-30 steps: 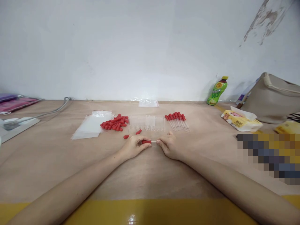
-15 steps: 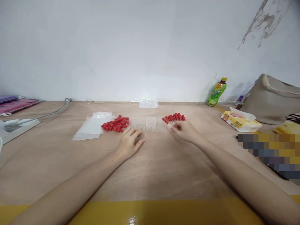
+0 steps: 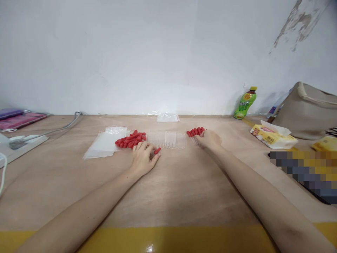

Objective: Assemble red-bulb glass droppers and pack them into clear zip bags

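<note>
My left hand [image 3: 142, 157] lies on the wooden table with its fingers stretched out, tips touching a loose red rubber bulb [image 3: 157, 150] just below a heap of red bulbs [image 3: 131, 139]. A row of clear glass tubes [image 3: 166, 139] lies to the right of the heap. My right hand [image 3: 210, 139] rests on the finished droppers with red bulbs [image 3: 195, 132] at the right end of the row, fingers curled over their tubes. Whether it grips one is hidden.
Clear plastic bags [image 3: 105, 142] lie left of the bulbs, another [image 3: 167, 118] by the wall. A green bottle [image 3: 244, 102], a tissue pack [image 3: 272, 137] and a beige bag [image 3: 308, 110] stand at the right. A cable and power strip [image 3: 25, 139] sit at the left.
A second ago both hands held one dropper together at the table's middle. My right hand carried it up to the finished pile; my left hand moved to the loose bulb.
</note>
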A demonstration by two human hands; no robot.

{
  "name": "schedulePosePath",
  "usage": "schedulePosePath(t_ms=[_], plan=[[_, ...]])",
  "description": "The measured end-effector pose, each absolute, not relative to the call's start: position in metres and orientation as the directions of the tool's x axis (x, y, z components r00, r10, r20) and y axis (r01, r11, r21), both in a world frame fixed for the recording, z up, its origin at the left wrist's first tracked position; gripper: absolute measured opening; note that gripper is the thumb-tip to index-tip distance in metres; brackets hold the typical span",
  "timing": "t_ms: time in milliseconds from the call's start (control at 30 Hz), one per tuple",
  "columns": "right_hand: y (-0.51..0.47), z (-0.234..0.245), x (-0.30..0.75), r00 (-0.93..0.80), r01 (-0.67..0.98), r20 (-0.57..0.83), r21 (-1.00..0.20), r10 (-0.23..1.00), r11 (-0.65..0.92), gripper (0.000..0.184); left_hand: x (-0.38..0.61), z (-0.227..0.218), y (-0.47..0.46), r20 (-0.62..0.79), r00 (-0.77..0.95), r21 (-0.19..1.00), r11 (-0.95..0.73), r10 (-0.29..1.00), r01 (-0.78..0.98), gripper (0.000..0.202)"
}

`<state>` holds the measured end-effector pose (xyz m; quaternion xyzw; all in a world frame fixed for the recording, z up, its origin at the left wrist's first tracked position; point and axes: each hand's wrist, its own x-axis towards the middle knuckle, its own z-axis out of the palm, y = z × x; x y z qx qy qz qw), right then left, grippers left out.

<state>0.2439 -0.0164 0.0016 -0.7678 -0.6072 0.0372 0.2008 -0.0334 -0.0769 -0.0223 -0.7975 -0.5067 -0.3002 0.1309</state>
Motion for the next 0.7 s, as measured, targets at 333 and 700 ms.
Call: schedulePosePath(t_ms=[333, 700], plan=[[-0.015, -0.003, 0.198, 0.125, 0.962, 0.153, -0.260, 0.980, -0.082, 0.025, -0.033, -0.024, -0.072, 0.615, 0.276, 0.097, -0.418, 0.739, 0.903, 0.016], [-0.002, 0.000, 0.189, 0.120, 0.959, 0.013, -0.260, 0.993, -0.112, 0.027, -0.020, -0.016, -0.097, 0.487, 0.519, 0.229, -0.676, 0.703, 0.700, 0.013]])
